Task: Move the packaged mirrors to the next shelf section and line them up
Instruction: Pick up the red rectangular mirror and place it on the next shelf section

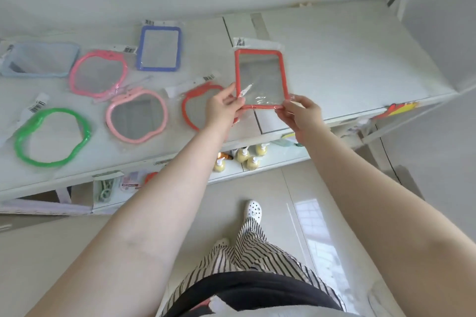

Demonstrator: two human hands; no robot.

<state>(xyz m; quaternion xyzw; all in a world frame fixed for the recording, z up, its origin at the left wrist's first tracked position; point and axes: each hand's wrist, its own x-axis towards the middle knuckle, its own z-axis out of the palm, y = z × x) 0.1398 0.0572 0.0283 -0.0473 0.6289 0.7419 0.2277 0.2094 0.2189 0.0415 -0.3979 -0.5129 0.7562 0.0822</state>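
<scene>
A red rectangular packaged mirror (pixel 261 77) is held over the seam between two shelf sections. My left hand (pixel 223 105) grips its lower left corner and my right hand (pixel 301 113) grips its lower right corner. On the left section lie a blue rectangular mirror (pixel 159 47), a pale blue one (pixel 38 59), a pink apple-shaped one (pixel 99 73), a lighter pink one (pixel 136 116), a green one (pixel 51 136) and a red apple-shaped one (pixel 195 103), partly hidden by my left hand.
The white shelf's right section (pixel 347 59) is bare, bounded by a white upright at far right. Below hang packaged goods (pixel 108 189), and soap pump bottles (pixel 244 157) stand on a lower shelf. My striped trousers and white shoe (pixel 253 210) are on the tiled floor.
</scene>
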